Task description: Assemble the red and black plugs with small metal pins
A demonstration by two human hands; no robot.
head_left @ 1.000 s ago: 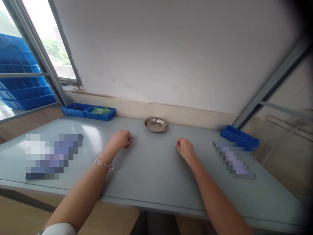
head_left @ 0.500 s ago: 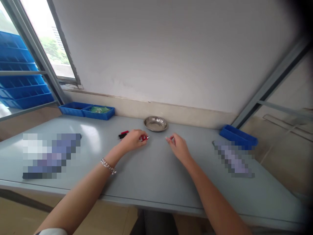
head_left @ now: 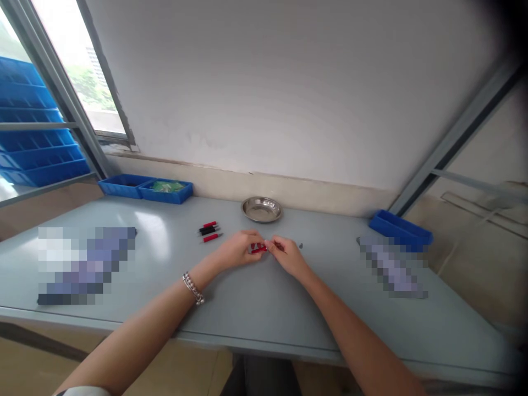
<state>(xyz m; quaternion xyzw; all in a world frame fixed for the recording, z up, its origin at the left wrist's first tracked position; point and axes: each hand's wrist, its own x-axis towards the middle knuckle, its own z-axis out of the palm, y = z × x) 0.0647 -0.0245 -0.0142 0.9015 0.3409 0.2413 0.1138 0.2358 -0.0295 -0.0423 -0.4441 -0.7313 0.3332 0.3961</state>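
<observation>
My left hand (head_left: 243, 248), with a bracelet at the wrist, is closed on a red pen-like piece (head_left: 258, 249) over the middle of the table. My right hand (head_left: 287, 255) meets it at the piece's right end, fingertips pinched together; what they hold there is too small to make out. Left of my hands lie several red and black pens (head_left: 209, 229). A small dark piece (head_left: 301, 246) rests just beyond my right hand. Behind my hands sits a round metal dish (head_left: 262, 210).
Two blue bins (head_left: 165, 197) stand at the back left, one with green packets. Another blue bin (head_left: 400, 228) is at the back right. Blurred flat objects lie on the grey table (head_left: 247, 308) at left and right. Metal frame posts rise at both sides.
Both hands have come together and nearer to me, the left moving right with the red piece. The pens on the left and the small dark piece on the right are now uncovered.
</observation>
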